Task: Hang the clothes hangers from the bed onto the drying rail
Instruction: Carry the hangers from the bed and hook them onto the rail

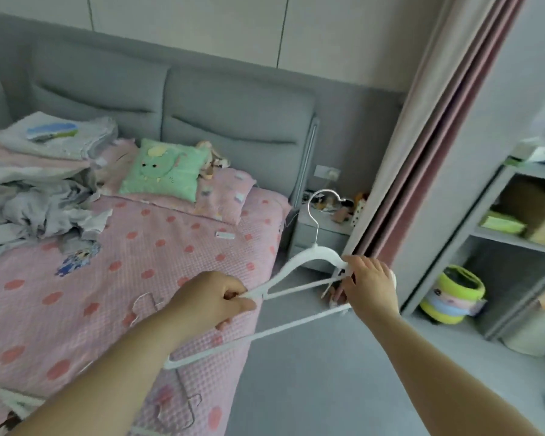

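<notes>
on the left, the pink spotted bed (76, 278) carries a heap of crumpled laundry (44, 209), and nearer me thin wire hangers (143, 300) lie flat on the cover, so by my reckoning most of the job is left. no drying rail shows from here, and i can't say whether anything hangs on it yet.

the left hand (214, 302) is closed in a pinch, thumb and curled fingers nipping the left tip of a white plastic hanger (312, 254), lifted clear off the bed's corner with its metal hook pointing up. below it runs a second white hanger (265, 332), its long bar slanting from the bed edge up towards the other hand.

the right hand (370, 284) has its fingers wrapped over the upper hanger's right shoulder; it seems to have the lower one too, but its back hides the contact.

past it hang the pink-edged curtain (438, 152) and a grey shelf unit (516, 243).
</notes>
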The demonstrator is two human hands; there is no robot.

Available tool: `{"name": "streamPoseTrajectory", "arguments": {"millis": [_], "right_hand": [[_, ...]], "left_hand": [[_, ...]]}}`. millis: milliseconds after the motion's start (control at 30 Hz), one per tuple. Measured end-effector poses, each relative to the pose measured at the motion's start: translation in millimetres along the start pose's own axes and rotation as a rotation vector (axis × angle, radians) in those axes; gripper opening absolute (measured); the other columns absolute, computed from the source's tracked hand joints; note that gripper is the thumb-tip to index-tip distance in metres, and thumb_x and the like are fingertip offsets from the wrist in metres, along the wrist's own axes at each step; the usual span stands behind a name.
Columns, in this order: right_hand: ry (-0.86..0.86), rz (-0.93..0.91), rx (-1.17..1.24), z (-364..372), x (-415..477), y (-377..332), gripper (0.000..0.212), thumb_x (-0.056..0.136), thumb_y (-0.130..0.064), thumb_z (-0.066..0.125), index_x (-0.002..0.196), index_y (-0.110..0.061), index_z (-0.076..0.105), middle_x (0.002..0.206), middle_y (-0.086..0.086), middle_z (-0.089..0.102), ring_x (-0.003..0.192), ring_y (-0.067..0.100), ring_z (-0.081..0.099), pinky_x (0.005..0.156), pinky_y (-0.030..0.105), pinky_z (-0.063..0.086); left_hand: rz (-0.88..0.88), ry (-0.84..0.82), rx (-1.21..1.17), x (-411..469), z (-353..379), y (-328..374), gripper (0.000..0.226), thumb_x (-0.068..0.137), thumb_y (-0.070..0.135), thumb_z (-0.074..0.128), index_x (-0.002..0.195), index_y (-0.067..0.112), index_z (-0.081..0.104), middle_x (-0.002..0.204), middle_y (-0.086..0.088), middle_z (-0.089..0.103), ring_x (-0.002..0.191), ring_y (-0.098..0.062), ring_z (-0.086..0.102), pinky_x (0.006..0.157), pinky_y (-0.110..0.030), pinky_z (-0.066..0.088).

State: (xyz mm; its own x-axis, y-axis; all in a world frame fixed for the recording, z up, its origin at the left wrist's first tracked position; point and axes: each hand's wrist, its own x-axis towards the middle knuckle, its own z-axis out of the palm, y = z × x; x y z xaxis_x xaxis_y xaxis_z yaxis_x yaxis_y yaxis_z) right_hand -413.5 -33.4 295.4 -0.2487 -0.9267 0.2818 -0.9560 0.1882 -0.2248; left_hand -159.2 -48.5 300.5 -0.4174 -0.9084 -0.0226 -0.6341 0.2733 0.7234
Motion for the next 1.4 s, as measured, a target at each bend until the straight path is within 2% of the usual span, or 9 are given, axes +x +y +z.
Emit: {"name": "streamPoseTrajectory", "arguments": {"millis": [133,200,300,500,767,967,1133,1267,1400], "right_hand": [[0.038,0.151,-0.037,-71,-32,74,0.027,0.093,-0.012,0.037,0.111,-0.014,0.057,0.114,0.005,0.061,0.11,0.026,0.051,0.088,0.033,0.039],[0.073,0.214,-0.034,-106,-59,115,0.028,0.093,-0.014,0.037,0.115,-0.017,0.056,0.114,0.005,0.062,0.107,0.027,0.054,0.085,0.035,0.046],[0.151,0.306,0.005,-171,-115,182,0.03,0.094,-0.014,0.04,0.12,-0.019,0.055,0.117,0.005,0.061,0.106,0.027,0.056,0.08,0.031,0.044],[0.318,0.496,-0.108,-288,-247,318,0.026,0.095,-0.016,0.039,0.115,-0.017,0.055,0.106,0.005,0.061,0.103,0.027,0.055,0.072,0.029,0.038],[0.487,0.797,-0.223,-393,-394,442,0.022,0.092,-0.012,0.044,0.107,-0.011,0.06,0.104,0.012,0.064,0.1,0.03,0.057,0.079,0.034,0.044],[0.588,0.964,-0.227,-419,-439,512,0.031,0.088,-0.005,0.047,0.113,-0.017,0.062,0.11,0.011,0.063,0.106,0.029,0.055,0.085,0.033,0.042],[0.529,0.984,-0.367,-443,-435,564,0.038,0.09,-0.007,0.045,0.125,-0.019,0.052,0.121,0.006,0.06,0.117,0.023,0.048,0.093,0.027,0.034],[0.506,0.988,-0.498,-474,-419,608,0.042,0.09,-0.01,0.046,0.131,-0.021,0.045,0.131,-0.001,0.054,0.124,0.018,0.043,0.102,0.024,0.029],[0.548,1.006,-0.626,-508,-407,647,0.044,0.092,-0.014,0.044,0.136,-0.02,0.038,0.136,-0.004,0.048,0.129,0.016,0.038,0.108,0.025,0.023]], "left_hand": [[0.192,0.062,0.22,2,20,95,0.027,0.082,0.037,0.062,0.058,0.028,0.054,0.049,0.007,0.05,0.049,-0.004,0.046,0.053,-0.022,0.034],[0.32,0.123,0.357,-3,43,144,0.01,0.086,0.04,0.056,0.08,0.032,0.06,0.062,0.008,0.05,0.062,-0.011,0.047,0.054,-0.017,0.03],[0.511,0.134,0.399,-18,91,223,0.021,0.089,0.036,0.052,0.109,0.034,0.058,0.081,0.009,0.06,0.069,-0.011,0.049,0.055,-0.012,0.03],[0.935,0.123,0.422,-66,194,390,0.032,0.097,0.034,0.036,0.127,0.037,0.044,0.111,0.01,0.063,0.092,-0.013,0.059,0.066,-0.023,0.036],[1.156,-0.072,0.219,-128,327,549,0.029,0.097,0.032,0.037,0.121,0.033,0.052,0.118,0.009,0.062,0.104,-0.014,0.058,0.067,-0.023,0.04],[1.207,-0.262,0.21,-136,407,629,0.026,0.096,0.03,0.039,0.116,0.029,0.055,0.108,0.005,0.065,0.094,-0.016,0.057,0.083,-0.03,0.046],[1.257,-0.333,0.214,-123,455,689,0.023,0.096,0.026,0.039,0.112,0.025,0.056,0.09,0.003,0.059,0.075,-0.016,0.047,0.066,-0.026,0.036],[1.241,-0.378,0.145,-102,484,742,0.021,0.094,0.023,0.041,0.107,0.023,0.058,0.102,-0.002,0.066,0.064,-0.016,0.046,0.068,-0.025,0.039],[1.279,-0.386,0.089,-81,508,791,0.021,0.094,0.023,0.04,0.103,0.021,0.059,0.09,-0.002,0.063,0.057,-0.011,0.044,0.07,-0.026,0.043]]}}
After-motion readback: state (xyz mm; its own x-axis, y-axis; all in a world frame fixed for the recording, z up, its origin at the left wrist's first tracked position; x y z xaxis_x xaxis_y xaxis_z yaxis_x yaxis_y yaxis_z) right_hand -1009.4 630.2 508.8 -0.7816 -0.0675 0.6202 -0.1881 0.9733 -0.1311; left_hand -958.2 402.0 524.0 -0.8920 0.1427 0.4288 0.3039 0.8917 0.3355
